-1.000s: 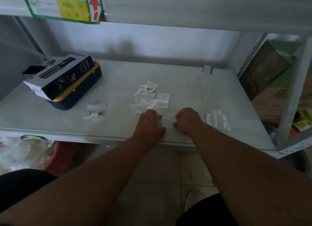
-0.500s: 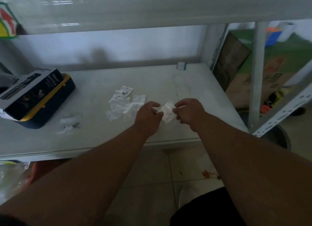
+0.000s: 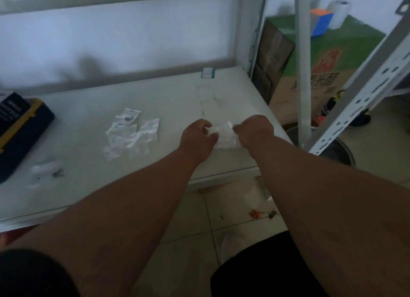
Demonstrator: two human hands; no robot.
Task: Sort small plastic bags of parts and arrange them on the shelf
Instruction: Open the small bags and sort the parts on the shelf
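Note:
A small clear plastic bag [image 3: 225,137] sits between my two hands near the right front of the white shelf [image 3: 177,97]. My left hand [image 3: 197,138] pinches its left edge with curled fingers. My right hand [image 3: 255,130] pinches its upper right corner. To the left, several small bags of parts lie in a loose pile [image 3: 131,134]. Another small bag cluster [image 3: 46,170], with dark parts inside, lies further left near the front edge.
A dark blue and yellow box [image 3: 17,128] stands at the shelf's left end. A small green-edged tag [image 3: 208,73] rests at the back right. White shelf uprights [image 3: 302,74], a green carton [image 3: 328,59] and a metal basin [image 3: 332,148] are on the right.
The view has swung right, so the box slid toward the left edge. Both hands moved right with the bag and hold it lower, close to the shelf surface.

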